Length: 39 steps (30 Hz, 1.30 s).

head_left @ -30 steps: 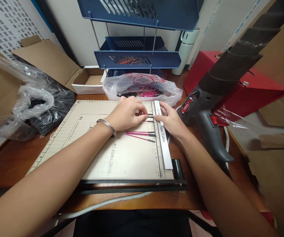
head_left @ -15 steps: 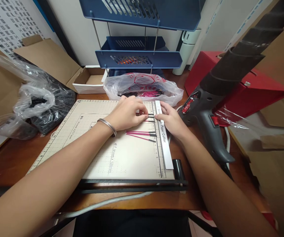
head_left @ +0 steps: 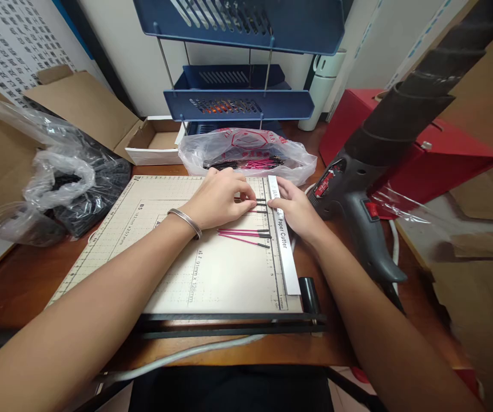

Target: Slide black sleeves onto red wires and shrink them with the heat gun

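Observation:
A cream paper cutter board with printed grids lies on the wooden table. My left hand rests over its upper part, thumb and fingers pinched on thin wires with black ends. Just below it, several pink wires with black tips lie side by side on the board, pointing right. A white strip marked "Paper Cutter" runs along the board's right side. My right hand grips the upper part of this strip, thumb on its left edge and fingers at the far side.
Behind the board sits a clear plastic bag holding more wires, below a blue rack. A dark heat gun and red box stand right. At left are bagged black parts and an open carton.
The view has shifted very slightly. Both hands keep their places, and the wires lie as before.

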Each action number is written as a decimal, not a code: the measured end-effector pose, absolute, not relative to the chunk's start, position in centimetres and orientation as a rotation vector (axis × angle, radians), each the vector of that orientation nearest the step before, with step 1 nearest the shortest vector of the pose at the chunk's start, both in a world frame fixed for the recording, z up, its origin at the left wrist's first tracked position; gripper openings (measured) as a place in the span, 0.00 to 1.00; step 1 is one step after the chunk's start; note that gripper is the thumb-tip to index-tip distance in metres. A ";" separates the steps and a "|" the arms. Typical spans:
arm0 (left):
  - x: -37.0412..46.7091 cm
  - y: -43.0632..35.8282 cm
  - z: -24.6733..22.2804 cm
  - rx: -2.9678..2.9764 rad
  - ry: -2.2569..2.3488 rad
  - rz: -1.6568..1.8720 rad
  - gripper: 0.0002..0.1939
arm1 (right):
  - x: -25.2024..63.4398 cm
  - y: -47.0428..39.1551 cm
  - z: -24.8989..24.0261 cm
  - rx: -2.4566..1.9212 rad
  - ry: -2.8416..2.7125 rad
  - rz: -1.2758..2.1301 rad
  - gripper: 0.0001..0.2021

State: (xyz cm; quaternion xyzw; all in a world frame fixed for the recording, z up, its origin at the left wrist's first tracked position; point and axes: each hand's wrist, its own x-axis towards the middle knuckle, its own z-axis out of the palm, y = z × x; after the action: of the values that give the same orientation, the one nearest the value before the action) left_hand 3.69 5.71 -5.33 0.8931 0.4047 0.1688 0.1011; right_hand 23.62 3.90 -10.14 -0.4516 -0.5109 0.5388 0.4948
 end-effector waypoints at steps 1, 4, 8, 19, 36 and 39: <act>3.7 5.7 -5.3 2.636 1.195 0.498 0.09 | 23.6 3.9 -10.2 -1.091 -1.242 1.299 0.32; 3.7 5.7 -5.3 2.642 1.188 0.511 0.08 | 23.7 4.0 -10.3 -1.069 -1.260 1.288 0.31; 3.7 5.8 -5.4 2.643 1.190 0.510 0.08 | 23.7 4.1 -10.5 -1.088 -1.248 1.296 0.32; 2.8 5.3 -5.1 2.653 1.079 0.588 0.08 | 23.8 4.1 -10.7 -1.087 -1.257 1.268 0.32; 3.0 5.3 -5.0 2.741 1.114 0.475 0.08 | 23.7 4.2 -10.5 -1.084 -1.223 1.299 0.31; 3.1 5.3 -5.0 2.741 1.114 0.474 0.08 | 23.8 4.2 -10.5 -1.088 -1.233 1.294 0.31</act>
State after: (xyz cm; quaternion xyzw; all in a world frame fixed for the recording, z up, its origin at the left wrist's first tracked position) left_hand 3.07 5.31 -5.04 0.9124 0.3707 0.1578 0.0723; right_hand 23.80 4.17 -10.49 -0.4502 -0.5100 0.5351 0.5009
